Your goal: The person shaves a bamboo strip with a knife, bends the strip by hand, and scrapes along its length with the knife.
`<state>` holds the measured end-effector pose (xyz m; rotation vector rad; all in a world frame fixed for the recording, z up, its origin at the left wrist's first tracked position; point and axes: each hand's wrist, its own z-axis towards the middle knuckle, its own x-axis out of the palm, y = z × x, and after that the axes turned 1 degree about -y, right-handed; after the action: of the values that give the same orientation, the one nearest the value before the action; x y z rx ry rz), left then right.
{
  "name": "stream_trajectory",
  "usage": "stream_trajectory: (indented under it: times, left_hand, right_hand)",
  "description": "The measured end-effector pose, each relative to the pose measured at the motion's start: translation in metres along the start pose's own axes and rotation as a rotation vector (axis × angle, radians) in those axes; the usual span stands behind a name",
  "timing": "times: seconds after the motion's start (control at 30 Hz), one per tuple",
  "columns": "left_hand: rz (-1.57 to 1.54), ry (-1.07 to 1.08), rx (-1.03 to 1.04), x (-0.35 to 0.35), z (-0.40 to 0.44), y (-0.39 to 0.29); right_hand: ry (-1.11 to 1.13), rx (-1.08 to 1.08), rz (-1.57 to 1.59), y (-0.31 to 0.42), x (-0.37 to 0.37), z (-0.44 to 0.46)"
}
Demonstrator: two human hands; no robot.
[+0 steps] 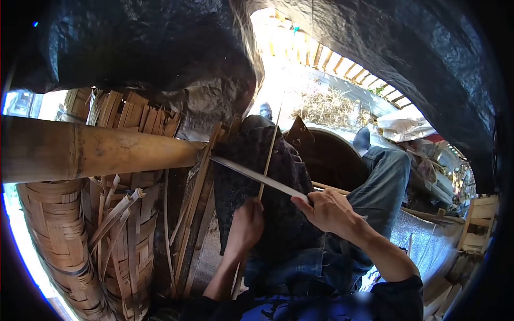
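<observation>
My left hand [247,222] is closed around a thin bamboo strip [271,147], which runs up and away from my lap. My right hand [329,210] grips the near end of a long, narrow knife [241,170]. Its blade slants left across the strip, its far end beside the wooden slats at the left. Whether the edge presses on the strip I cannot tell. A dark, worn cloth [234,195] covers my thigh beneath both hands. My other leg, in blue jeans [383,174], is bent out to the right.
A thick bamboo pole [128,151] juts in from the left. Below it stand woven bamboo baskets [56,230] with loose split strips [115,219]. Between my legs is a dark round container [332,160]. Black plastic sheeting [407,59] hangs overhead; dry straw [329,107] lies beyond.
</observation>
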<state>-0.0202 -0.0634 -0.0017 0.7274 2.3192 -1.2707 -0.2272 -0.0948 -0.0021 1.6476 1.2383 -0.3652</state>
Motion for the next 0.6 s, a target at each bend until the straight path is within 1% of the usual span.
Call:
stream_trajectory:
  times: [0.03, 0.07, 0.1, 0.13, 0.17, 0.23, 0.43, 0.5, 0.6]
  left_hand:
    - [-0.282, 0.065, -0.131, 0.000, -0.002, 0.000]
    - [-0.276, 0.066, -0.132, 0.000, -0.004, 0.000]
    - [-0.559, 0.152, -0.272, 0.001, -0.006, -0.002]
    - [-0.849, 0.238, -0.415, 0.001, -0.009, -0.001]
    - [-0.846, 0.230, -0.422, -0.001, -0.010, 0.002]
    - [-1.176, 0.347, -0.493, -0.003, -0.010, 0.010]
    - [-1.210, 0.320, -0.527, -0.001, -0.003, 0.012]
    - [-1.185, 0.307, -0.549, -0.001, -0.003, 0.008]
    - [-1.162, 0.294, -0.554, -0.003, -0.001, 0.007]
  right_hand:
    - [0.018, -0.008, 0.056, -0.001, 0.001, 0.000]
    - [0.039, -0.015, 0.113, -0.002, 0.002, 0.000]
    - [0.112, 0.013, 0.139, -0.001, -0.002, 0.000]
    - [0.117, 0.008, 0.144, -0.002, -0.005, -0.001]
    - [0.143, 0.003, 0.111, -0.003, -0.007, -0.001]
    - [0.175, 0.000, 0.088, -0.005, -0.006, 0.001]
    - [0.219, 0.054, 0.094, -0.007, -0.009, 0.004]
    - [0.187, 0.001, 0.103, -0.011, -0.009, 0.003]
    - [0.206, 0.005, 0.184, -0.013, -0.006, 0.004]
